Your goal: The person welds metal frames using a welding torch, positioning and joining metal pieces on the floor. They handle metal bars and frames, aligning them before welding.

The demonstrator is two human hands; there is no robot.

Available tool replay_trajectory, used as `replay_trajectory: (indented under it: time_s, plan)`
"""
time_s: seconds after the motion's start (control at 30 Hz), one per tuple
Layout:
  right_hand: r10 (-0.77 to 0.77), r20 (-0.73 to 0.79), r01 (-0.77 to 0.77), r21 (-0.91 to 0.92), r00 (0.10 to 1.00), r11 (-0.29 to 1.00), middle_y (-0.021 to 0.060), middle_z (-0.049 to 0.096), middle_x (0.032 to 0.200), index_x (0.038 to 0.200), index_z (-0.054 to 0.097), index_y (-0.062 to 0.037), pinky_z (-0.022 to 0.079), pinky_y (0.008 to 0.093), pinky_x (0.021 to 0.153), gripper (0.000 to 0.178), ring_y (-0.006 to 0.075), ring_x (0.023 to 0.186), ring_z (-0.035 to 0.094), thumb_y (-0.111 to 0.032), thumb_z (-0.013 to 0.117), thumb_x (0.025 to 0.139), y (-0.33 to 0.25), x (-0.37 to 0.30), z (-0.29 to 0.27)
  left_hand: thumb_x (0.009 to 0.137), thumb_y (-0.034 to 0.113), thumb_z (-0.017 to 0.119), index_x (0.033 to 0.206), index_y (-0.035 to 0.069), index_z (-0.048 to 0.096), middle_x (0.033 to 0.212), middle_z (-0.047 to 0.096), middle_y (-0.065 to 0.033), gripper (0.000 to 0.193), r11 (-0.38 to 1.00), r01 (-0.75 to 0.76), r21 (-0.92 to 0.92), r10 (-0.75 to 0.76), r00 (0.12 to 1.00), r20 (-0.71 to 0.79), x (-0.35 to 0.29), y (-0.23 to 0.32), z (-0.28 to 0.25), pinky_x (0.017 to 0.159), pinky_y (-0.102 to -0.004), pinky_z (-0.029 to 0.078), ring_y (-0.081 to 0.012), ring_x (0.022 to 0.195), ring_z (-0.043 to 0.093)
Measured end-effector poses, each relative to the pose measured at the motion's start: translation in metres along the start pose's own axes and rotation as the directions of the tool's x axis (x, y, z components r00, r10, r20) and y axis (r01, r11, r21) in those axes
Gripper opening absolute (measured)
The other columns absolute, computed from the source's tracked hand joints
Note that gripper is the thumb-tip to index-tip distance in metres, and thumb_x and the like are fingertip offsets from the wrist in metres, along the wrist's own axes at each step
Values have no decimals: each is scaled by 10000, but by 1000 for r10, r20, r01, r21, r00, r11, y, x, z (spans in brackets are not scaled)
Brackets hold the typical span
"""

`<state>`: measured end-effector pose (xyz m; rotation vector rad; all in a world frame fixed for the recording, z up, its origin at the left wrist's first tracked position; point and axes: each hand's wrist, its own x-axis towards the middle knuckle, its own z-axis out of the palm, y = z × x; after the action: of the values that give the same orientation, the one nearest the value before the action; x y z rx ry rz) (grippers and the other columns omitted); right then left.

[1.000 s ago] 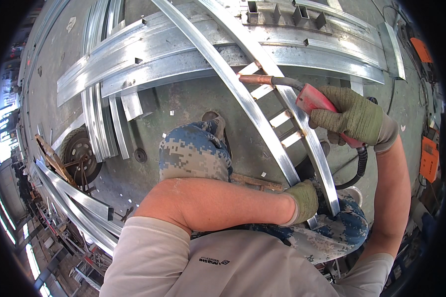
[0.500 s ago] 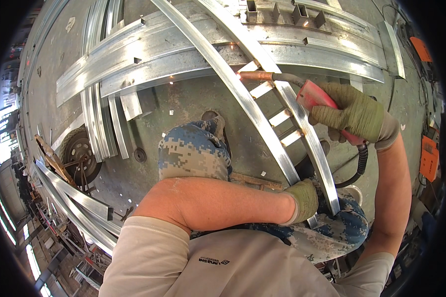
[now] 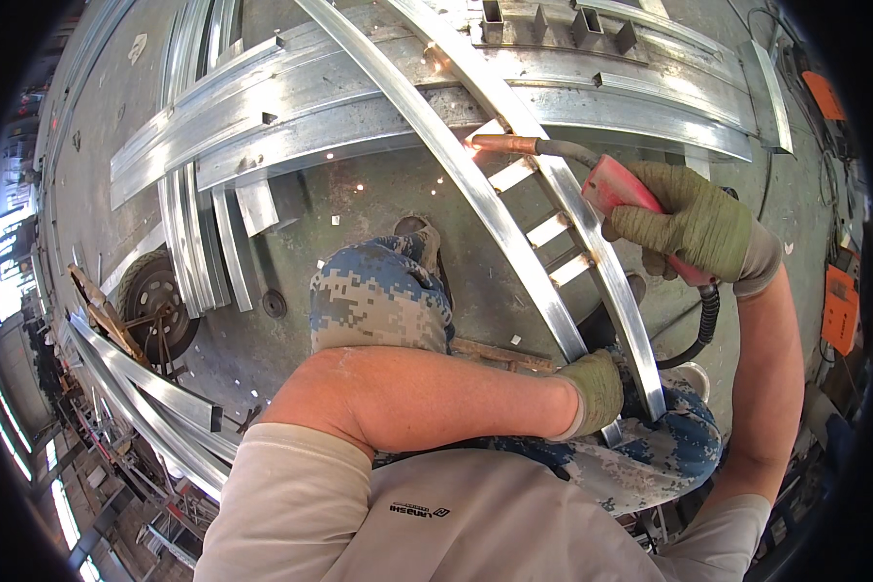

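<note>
My right hand, in a green work glove, is wrapped round the red handle of a welding torch. The torch's copper nozzle points left, its tip at the inner side of the left rail, where a short crosspiece meets it. A glow and a few sparks show there. Two long shiny metal rails with short rungs form a ladder-like frame, its near end resting by my camouflage-clad leg. My gloved left hand is closed round the left rail near that end; its fingers are partly hidden.
Long metal channels lie stacked beneath the frame's far part. A steel bar with upright tube pieces lies at the far right. A wheel and more profiles are at left. The torch's black cable curls below my right hand; orange panels stand at right.
Sparks have spread over the floor left of the torch tip, and a bright spot shows farther up the right rail. Both hands and the frame stay nearly in place.
</note>
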<state>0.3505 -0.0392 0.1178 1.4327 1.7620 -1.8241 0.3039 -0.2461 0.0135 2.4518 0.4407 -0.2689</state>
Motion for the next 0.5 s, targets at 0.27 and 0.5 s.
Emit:
replay_trajectory:
  time_s: [0.27,0.5]
  plan:
    - [0,58,-5,71,998,997,9,677,868,1381,667,-42,510,265,551,497,94,621,615,-281,801,967,4,-1,-1,857,234,743,1095,123,792,1027,789,-60,267,1000,7,0,-7,999,-43,-2,1,4,805,-437,513,-284,939,765]
    - [74,5,-74,54,997,996,18,700,886,1362,675,-36,507,263,536,487,97,628,640,-277,813,963,4,-18,-5,867,232,737,1123,119,780,1068,782,-53,283,1000,13,28,-12,999,-30,-5,1,-1,825,-427,504,-274,985,754]
